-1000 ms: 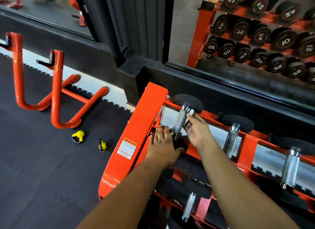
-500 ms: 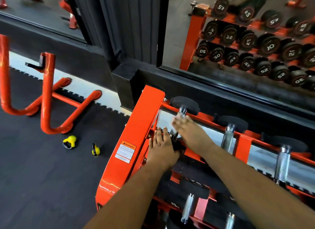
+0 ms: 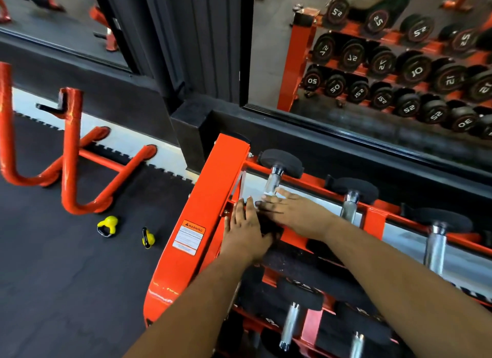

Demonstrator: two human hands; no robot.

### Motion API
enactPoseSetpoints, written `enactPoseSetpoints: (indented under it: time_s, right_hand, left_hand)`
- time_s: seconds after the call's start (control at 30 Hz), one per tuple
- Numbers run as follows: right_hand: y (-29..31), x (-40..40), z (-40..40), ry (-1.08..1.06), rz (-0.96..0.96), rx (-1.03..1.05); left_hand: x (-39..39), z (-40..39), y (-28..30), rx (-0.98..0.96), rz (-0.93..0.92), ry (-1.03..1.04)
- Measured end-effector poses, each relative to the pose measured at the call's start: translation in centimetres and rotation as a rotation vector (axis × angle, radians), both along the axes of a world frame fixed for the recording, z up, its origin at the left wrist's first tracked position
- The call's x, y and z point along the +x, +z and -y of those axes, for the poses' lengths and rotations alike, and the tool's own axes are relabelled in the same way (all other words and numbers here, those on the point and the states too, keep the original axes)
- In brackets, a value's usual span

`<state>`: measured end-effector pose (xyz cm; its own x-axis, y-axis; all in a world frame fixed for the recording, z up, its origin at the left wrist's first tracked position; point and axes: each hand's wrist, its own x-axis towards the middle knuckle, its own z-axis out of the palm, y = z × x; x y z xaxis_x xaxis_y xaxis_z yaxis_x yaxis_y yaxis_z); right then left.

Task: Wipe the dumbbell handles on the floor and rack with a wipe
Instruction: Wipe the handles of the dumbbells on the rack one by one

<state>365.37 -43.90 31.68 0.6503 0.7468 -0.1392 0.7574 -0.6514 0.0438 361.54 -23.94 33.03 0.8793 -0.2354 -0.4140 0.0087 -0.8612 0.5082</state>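
The orange rack [image 3: 213,206] served as the landmark here. On its top tier, nearest the rack's left upright, lay the first dumbbell, and its chrome handle [image 3: 271,183] was the one being wiped. The right hand [image 3: 295,214] lay over the near part of that handle with its fingers stretched out fairly flat toward the upright; something pale showed at the fingertips against the chrome, most likely the wipe [image 3: 266,195] (too blurred to be sure). Whether the fingers pinched it or only pressed it down could not be told. The left hand [image 3: 245,230] rested on the black near head of the same dumbbell, just inside the upright, its fingers straight and close together, holding nothing; it seemed to steady the weight.

The step in hand was judged to be the wiping of the first handle on the top tier, so the task looked to be in an early part. Further along that tier, away from the upright, two more chrome handles [image 3: 350,208] stood unwiped as far as could be judged, and others showed on the tier below.

The next move would call for running the wipe along the full handle, up to the far head [image 3: 282,162], then shifting both hands one place along the rack, away from the upright, to the neighbouring dumbbell.
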Motion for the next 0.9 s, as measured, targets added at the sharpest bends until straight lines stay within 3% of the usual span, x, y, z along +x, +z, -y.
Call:
enactPoseSetpoints:
  time_s: [0.1,0.2,0.37,0.43,0.53,0.63,0.73,0.8,0.9]
  right_hand:
    - [0.7,1.4,0.4,-0.249,0.13,0.014]
    - [0.4,0.3,-1.6,-0.437,0.088,0.16]
    - [-1.3,-2.1,-1.4,-0.176,0.064,0.194]
    - [-0.4,-0.8,-1.1,-0.313,0.112,0.169]
    - [-0.6,-0.2,-2.2,-0.498,0.063,0.313]
    - [-2.3,-2.4,-2.9,-0.351,-0.003,0.392]
    - [-1.8,-2.0,-2.3,-0.306,0.081,0.323]
    - [-1.1,-0.6,-2.5,-0.483,0.053,0.322]
    - [-1.4,-0.3,-4.3,-0.741,-0.021,0.573]
  left_hand:
    - [0.3,0.0,0.2,0.037,-0.013,0.001]
    - [0.6,0.0,0.3,0.07,-0.025,-0.002]
    - [0.5,0.0,0.0,0.068,-0.008,0.018]
    - [0.4,-0.1,0.1,0.077,-0.015,0.011]
    - [0.2,-0.1,0.3,0.088,-0.012,0.005]
    - [0.3,-0.1,0.0,0.074,-0.004,0.007]
    - [0.3,-0.3,-0.1,0.082,0.009,-0.018]
    - [0.2,-0.3,-0.1,0.078,0.025,-0.026]
    - [0.3,-0.2,-0.1,0.07,0.025,-0.029]
